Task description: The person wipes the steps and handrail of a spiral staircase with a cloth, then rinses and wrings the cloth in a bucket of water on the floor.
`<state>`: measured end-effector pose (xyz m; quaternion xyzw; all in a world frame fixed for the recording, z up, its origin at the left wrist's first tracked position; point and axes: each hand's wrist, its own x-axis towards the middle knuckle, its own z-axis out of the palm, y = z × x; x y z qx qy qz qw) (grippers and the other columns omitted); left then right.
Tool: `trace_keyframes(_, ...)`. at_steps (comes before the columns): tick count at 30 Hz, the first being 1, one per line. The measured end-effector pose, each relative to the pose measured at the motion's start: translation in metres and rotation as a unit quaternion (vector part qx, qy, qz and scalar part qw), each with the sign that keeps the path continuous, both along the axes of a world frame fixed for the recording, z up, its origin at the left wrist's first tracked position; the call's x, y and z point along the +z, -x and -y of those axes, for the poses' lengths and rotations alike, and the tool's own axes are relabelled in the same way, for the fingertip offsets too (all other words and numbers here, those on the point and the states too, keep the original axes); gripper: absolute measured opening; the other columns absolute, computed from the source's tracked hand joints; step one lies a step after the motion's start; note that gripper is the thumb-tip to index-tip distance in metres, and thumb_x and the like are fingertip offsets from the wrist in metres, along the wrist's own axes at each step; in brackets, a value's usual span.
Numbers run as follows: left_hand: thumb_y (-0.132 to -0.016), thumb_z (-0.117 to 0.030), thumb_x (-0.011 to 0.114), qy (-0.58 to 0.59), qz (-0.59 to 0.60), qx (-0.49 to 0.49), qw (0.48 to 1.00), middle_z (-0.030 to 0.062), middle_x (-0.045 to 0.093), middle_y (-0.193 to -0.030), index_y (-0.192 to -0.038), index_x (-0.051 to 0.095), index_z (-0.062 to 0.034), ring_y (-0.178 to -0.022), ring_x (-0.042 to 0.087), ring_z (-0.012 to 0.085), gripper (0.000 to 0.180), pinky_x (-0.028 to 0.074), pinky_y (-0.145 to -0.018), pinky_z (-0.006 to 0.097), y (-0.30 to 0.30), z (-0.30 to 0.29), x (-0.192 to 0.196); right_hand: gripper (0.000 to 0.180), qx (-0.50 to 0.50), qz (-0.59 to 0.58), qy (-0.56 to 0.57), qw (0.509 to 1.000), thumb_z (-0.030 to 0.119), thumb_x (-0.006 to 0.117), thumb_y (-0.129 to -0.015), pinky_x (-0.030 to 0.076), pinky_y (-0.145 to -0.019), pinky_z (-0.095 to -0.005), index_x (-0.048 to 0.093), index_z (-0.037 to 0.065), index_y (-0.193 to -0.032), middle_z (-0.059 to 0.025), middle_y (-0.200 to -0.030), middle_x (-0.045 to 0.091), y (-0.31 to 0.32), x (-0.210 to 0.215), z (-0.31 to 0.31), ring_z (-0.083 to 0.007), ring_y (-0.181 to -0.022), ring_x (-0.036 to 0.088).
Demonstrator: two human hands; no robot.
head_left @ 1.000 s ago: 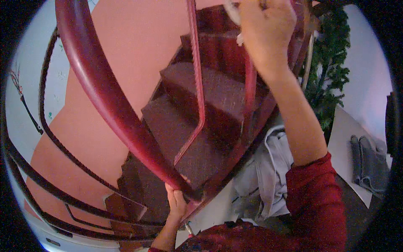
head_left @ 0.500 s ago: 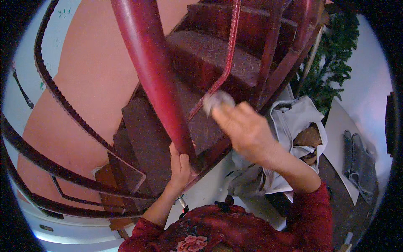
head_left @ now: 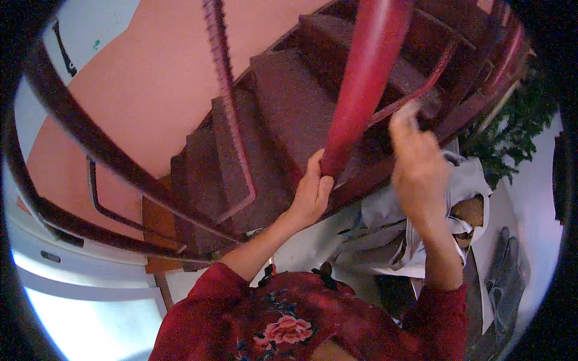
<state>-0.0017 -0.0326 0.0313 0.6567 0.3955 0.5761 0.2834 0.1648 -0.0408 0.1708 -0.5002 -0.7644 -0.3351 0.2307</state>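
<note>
My left hand point(head_left: 311, 194) is wrapped round the lower end of a thick red tubular post point(head_left: 368, 66), its thumb on the near side. To the right, my right hand point(head_left: 421, 168) is raised and smeared by motion. Its fingers are closed on a small whitish wad, likely a cloth point(head_left: 408, 114). The wad is beside the bent lower part of a thin red metal bar point(head_left: 439, 69); I cannot tell whether they touch. Beneath lie the dark reddish-brown stair treads point(head_left: 289, 90).
Curved dark railings point(head_left: 108, 144) and a twisted bar point(head_left: 226, 78) stand on the left before a pink wall point(head_left: 162, 66). On the right are a grey-white bag point(head_left: 469, 180), green artificial branches point(head_left: 512, 141) and dark grey shoes point(head_left: 504, 271).
The view has swung, so the post, stairs and bag appear farther right. My left hand keeps its hold on the post. My right hand stays near the bent bar, now more upright.
</note>
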Motion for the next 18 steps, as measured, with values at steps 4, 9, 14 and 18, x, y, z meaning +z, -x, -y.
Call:
trace_keyframes(4, -0.085, -0.012, 0.042, 0.011, -0.002, -0.04, 0.999, 0.0225, 0.043, -0.118, -0.129, 0.023, 0.0016, -0.109, 0.045, 0.0341, 0.05, 0.034, -0.093, 0.036, 0.005, 0.001, 0.004, 0.05, 0.17, -0.079, 0.214, 0.959, 0.001, 0.051, -0.067, 0.048, -0.061, -0.037, 0.049, 0.007, -0.116, -0.0088, -0.092, 0.06, 0.012, -0.065, 0.022, -0.0265, -0.073, 0.056)
trace_keyframes(9, -0.08, -0.006, 0.049, -0.02, -0.138, -0.003, 0.99, 0.0239, 0.031, -0.131, -0.131, 0.023, 0.0023, -0.12, 0.033, 0.0372, 0.058, 0.029, -0.099, 0.037, 0.023, 0.02, -0.019, 0.034, 0.279, -0.291, 0.149, 0.903, -0.004, 0.049, -0.075, 0.047, -0.073, -0.0344, 0.054, -0.003, -0.108, -0.0187, -0.095, 0.06, 0.034, -0.038, 0.046, -0.0303, -0.084, 0.059)
trace_keyframes(14, -0.076, -0.005, 0.055, 0.018, -0.197, 0.008, 0.98, 0.0202, 0.036, -0.129, -0.129, 0.032, -0.0043, -0.117, 0.038, 0.0353, 0.058, 0.035, -0.095, 0.038, 0.066, 0.064, -0.05, 0.031, 0.37, -0.301, 0.064, 0.877, -0.002, 0.044, -0.081, 0.044, -0.083, -0.0321, 0.052, -0.007, -0.111, -0.0197, -0.106, 0.058, 0.087, -0.031, 0.044, -0.0278, -0.095, 0.058)
trace_keyframes(18, -0.077, -0.002, 0.054, 0.061, -0.136, 0.002, 0.989, 0.018, 0.054, -0.109, -0.11, 0.052, -0.0027, -0.1, 0.054, 0.0331, 0.033, 0.046, -0.083, 0.036, 0.102, 0.092, -0.054, 0.029, 0.4, -0.282, 0.02, 0.872, -0.002, 0.047, -0.08, 0.046, -0.068, -0.0348, 0.052, -0.004, -0.109, -0.0189, -0.092, 0.058, 0.127, -0.064, 0.039, -0.0332, -0.075, 0.057)
